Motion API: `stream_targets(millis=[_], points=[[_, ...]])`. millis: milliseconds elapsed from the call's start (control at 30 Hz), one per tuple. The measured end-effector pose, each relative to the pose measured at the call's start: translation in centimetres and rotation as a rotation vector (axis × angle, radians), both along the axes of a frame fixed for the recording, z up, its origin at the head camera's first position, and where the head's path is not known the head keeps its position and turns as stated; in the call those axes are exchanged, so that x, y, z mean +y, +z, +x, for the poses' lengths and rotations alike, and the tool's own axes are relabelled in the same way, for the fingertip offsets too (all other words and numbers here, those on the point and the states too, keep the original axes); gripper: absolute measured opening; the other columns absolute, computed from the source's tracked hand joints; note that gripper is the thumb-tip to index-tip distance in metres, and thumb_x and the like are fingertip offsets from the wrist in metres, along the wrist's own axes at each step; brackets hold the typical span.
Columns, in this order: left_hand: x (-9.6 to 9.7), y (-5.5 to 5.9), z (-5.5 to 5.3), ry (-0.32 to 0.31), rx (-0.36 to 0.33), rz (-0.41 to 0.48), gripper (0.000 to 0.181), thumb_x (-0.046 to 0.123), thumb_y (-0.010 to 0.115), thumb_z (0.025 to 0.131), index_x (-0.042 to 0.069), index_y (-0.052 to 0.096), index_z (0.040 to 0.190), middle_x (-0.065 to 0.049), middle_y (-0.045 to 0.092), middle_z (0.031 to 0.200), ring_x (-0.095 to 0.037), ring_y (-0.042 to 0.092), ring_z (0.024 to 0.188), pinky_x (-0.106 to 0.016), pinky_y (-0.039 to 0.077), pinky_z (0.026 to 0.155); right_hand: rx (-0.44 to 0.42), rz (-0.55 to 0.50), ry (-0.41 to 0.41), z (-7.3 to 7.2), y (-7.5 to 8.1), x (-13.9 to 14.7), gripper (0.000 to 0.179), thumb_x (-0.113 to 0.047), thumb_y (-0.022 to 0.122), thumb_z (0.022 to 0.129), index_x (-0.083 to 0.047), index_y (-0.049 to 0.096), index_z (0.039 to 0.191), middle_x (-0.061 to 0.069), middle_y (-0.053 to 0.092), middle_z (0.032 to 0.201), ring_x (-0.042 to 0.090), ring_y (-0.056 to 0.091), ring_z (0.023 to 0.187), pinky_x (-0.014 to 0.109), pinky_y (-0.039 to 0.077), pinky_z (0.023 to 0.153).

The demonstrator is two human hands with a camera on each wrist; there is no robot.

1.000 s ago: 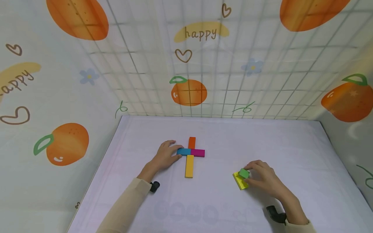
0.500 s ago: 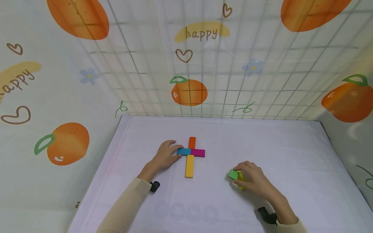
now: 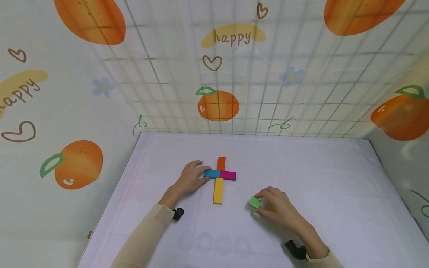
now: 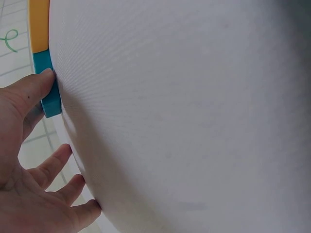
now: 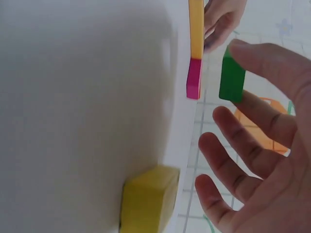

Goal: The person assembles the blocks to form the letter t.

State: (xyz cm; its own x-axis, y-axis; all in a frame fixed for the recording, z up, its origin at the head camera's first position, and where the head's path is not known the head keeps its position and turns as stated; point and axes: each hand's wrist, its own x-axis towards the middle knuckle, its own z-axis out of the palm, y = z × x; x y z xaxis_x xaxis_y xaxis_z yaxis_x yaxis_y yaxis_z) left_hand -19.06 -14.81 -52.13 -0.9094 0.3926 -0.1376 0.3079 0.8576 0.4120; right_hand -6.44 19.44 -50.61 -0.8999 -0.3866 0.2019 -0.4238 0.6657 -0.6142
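In the head view my left hand (image 3: 190,179) pinches the end of a blue block (image 3: 212,174) between thumb and index finger. A magenta block (image 3: 228,175) lies end to end with it, an orange block (image 3: 221,163) behind and a longer amber block (image 3: 218,191) in front, forming a cross. My right hand (image 3: 281,208) pinches a small green block (image 3: 254,202) by thumb and index finger, raised off the table in the right wrist view; its other fingers are spread. A yellow block (image 5: 148,201) stands on the table below that hand, mostly hidden from the head camera.
A white tabletop (image 3: 321,175) spans the area, with its back edge against a printed cloth wall (image 3: 248,78). Cloth also rises at both sides. Black wrist camera mounts (image 3: 296,250) sit under both wrists.
My right hand has moved left with the green block, from above the yellow block toward the cross of blocks. The left hand and the blue block stay where they were.
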Motion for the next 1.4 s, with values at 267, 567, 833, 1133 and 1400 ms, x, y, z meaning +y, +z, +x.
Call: stream_targets(millis=[267, 567, 833, 1133, 1400], points=[[0.0, 0.1, 0.0, -0.002, -0.001, 0.01, 0.043, 0.038, 0.066, 0.097, 0.03, 0.059, 0.14, -0.011, 0.036, 0.156, -0.035, 0.025, 0.143, -0.059, 0.03, 0.112, 0.027, 0.005, -0.005, 0.0, -0.3, -2.1, 0.04, -0.025, 0.089, 0.075, -0.02, 0.069, 0.109, -0.011, 0.062, 0.108, 0.014, 0.056, 0.102, 0.043, 0.043, 0.085], [0.1, 0.1, 0.1, -0.005, 0.01, 0.018, 0.043, 0.037, 0.066, 0.097, 0.029, 0.06, 0.139, -0.012, 0.037, 0.155, -0.036, 0.026, 0.142, -0.06, 0.03, 0.111, -0.033, 0.027, -0.044, 0.1, -0.6, -4.9, 0.039, -0.026, 0.09, 0.074, -0.021, 0.07, 0.107, -0.011, 0.062, 0.105, 0.012, 0.055, 0.098, 0.04, 0.046, 0.085], [0.1, 0.0, 0.1, -0.009, 0.022, 0.016, 0.042, 0.036, 0.067, 0.097, 0.028, 0.061, 0.138, -0.012, 0.038, 0.154, -0.037, 0.028, 0.142, -0.06, 0.03, 0.111, -0.105, 0.046, -0.055, 0.0, -0.7, -7.0, 0.037, -0.029, 0.089, 0.076, -0.021, 0.07, 0.107, -0.009, 0.062, 0.106, 0.014, 0.054, 0.1, 0.042, 0.045, 0.087], [0.0, -0.1, 0.2, -0.012, 0.035, 0.026, 0.042, 0.035, 0.068, 0.097, 0.027, 0.061, 0.137, -0.013, 0.039, 0.153, -0.039, 0.029, 0.141, -0.061, 0.031, 0.11, -0.089, 0.063, -0.012, 0.1, -1.2, -9.0, 0.036, -0.031, 0.087, 0.078, -0.019, 0.07, 0.107, -0.006, 0.062, 0.105, 0.015, 0.055, 0.097, 0.038, 0.043, 0.081], [0.0, 0.0, 0.1, -0.001, 0.018, 0.015, 0.043, 0.036, 0.067, 0.097, 0.029, 0.06, 0.139, -0.012, 0.037, 0.154, -0.037, 0.027, 0.142, -0.06, 0.03, 0.111, -0.119, 0.091, -0.009, 0.0, -1.3, -9.7, 0.034, -0.032, 0.086, 0.078, -0.018, 0.071, 0.106, -0.005, 0.061, 0.105, 0.017, 0.055, 0.098, 0.039, 0.043, 0.08]])
